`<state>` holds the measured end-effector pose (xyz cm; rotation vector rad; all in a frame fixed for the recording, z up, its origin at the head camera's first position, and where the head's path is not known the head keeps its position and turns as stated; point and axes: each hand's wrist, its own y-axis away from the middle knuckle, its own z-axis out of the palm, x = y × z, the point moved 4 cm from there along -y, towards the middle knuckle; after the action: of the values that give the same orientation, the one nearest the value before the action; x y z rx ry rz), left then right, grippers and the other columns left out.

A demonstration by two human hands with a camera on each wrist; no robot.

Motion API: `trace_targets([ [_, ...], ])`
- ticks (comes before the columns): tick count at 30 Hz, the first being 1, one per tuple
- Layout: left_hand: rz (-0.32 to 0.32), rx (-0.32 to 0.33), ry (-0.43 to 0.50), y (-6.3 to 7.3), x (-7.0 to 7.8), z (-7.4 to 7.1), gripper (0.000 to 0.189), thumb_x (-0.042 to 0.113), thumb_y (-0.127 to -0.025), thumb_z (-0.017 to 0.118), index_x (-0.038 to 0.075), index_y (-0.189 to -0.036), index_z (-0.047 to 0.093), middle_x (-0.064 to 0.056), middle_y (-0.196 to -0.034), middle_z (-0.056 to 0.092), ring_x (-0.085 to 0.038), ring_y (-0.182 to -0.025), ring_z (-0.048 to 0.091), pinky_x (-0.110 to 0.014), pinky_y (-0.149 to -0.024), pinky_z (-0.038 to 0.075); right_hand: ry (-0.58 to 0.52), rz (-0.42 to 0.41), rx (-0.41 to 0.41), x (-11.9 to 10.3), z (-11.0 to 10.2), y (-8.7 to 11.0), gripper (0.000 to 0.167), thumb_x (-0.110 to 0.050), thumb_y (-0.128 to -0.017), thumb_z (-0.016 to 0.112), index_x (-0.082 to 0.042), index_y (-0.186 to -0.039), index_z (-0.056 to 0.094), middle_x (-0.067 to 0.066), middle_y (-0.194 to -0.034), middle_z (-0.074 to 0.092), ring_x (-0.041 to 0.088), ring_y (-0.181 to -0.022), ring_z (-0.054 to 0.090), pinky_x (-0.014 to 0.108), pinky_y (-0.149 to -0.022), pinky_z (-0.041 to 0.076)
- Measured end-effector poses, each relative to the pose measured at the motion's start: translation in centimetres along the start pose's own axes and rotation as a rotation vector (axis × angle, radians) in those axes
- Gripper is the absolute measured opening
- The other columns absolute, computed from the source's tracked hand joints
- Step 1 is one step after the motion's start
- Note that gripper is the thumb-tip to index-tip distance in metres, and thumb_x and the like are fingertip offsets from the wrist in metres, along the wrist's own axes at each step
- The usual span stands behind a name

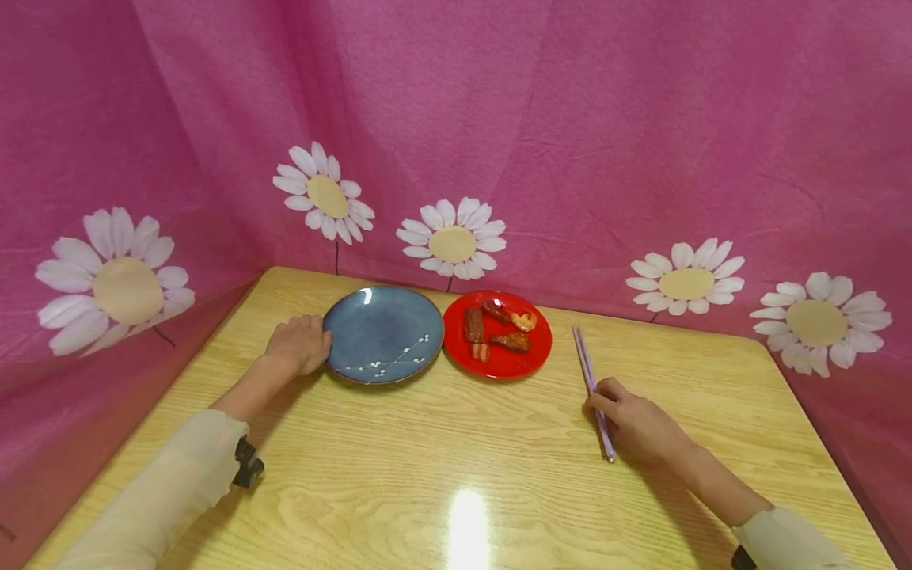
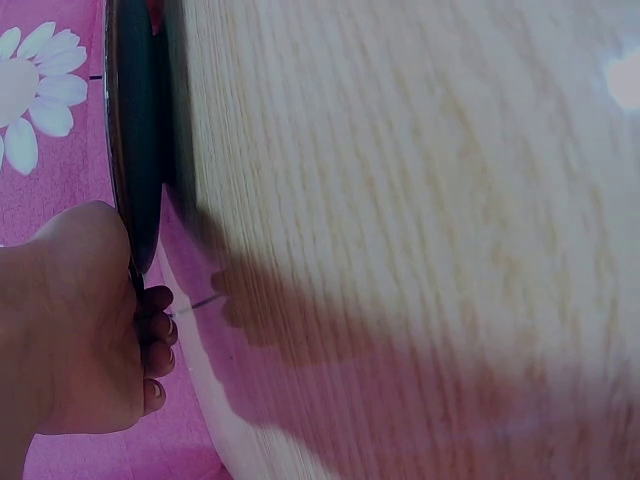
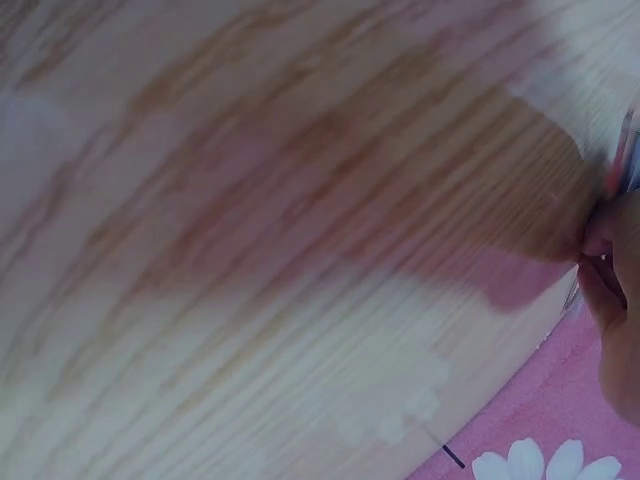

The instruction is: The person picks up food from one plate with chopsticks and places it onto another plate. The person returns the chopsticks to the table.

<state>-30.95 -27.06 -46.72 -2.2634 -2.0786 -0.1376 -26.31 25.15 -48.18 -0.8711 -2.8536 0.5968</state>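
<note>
My left hand (image 1: 301, 345) holds the left rim of a blue plate (image 1: 378, 328) decorated with a white blossom branch. In the left wrist view, the thumb lies over the rim and the fingers curl beneath the plate (image 2: 140, 130). My right hand (image 1: 634, 416) pinches a pair of light purple chopsticks (image 1: 587, 364) near their middle, low over the table. Only part of that hand (image 3: 620, 290) shows at the right wrist view's edge. Right of the blue plate, a red plate (image 1: 499, 366) bears several food pieces, among them a shrimp (image 1: 526, 321) and a drumstick (image 1: 511, 341).
Both plates are towards the back of a light wooden table (image 1: 399, 459), their rims close together. A pink curtain (image 1: 556, 158) with large white daisies hangs behind the table and along its sides. Light glares off the front of the tabletop.
</note>
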Motion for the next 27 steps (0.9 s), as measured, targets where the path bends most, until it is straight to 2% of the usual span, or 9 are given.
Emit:
trace_targets([
  [7,0.011,0.026,-0.001,0.11,0.13,-0.13,0.038,0.022,-0.104,0.038,-0.013,-0.11,0.05,-0.027,-0.106,0.055,-0.046,-0.109,0.051,-0.056,-0.087,0.041,0.005,-0.012,0.019,-0.22,-0.03,-0.04,0.034,0.013,-0.075,0.074,-0.009,-0.099,0.066,0.006,-0.105,0.056,0.012,-0.076,0.06,0.028,-0.058,0.053],
  [22,0.008,0.012,0.008,0.23,0.29,-0.38,0.038,0.022,-0.104,0.038,-0.014,-0.111,0.05,-0.027,-0.106,0.055,-0.045,-0.108,0.052,-0.055,-0.087,0.041,0.05,0.018,-0.003,-0.45,-0.1,0.15,0.039,0.015,-0.075,0.073,-0.012,-0.103,0.065,0.004,-0.107,0.057,0.011,-0.074,0.06,0.03,-0.056,0.052],
  [27,0.002,0.012,0.03,0.18,0.17,-0.31,0.039,0.023,-0.104,0.037,-0.013,-0.112,0.05,-0.027,-0.108,0.056,-0.045,-0.108,0.052,-0.056,-0.087,0.041,0.074,0.014,-0.003,-0.41,-0.06,0.2,0.036,0.013,-0.078,0.071,-0.012,-0.103,0.066,0.005,-0.106,0.058,0.014,-0.075,0.062,0.032,-0.056,0.053],
])
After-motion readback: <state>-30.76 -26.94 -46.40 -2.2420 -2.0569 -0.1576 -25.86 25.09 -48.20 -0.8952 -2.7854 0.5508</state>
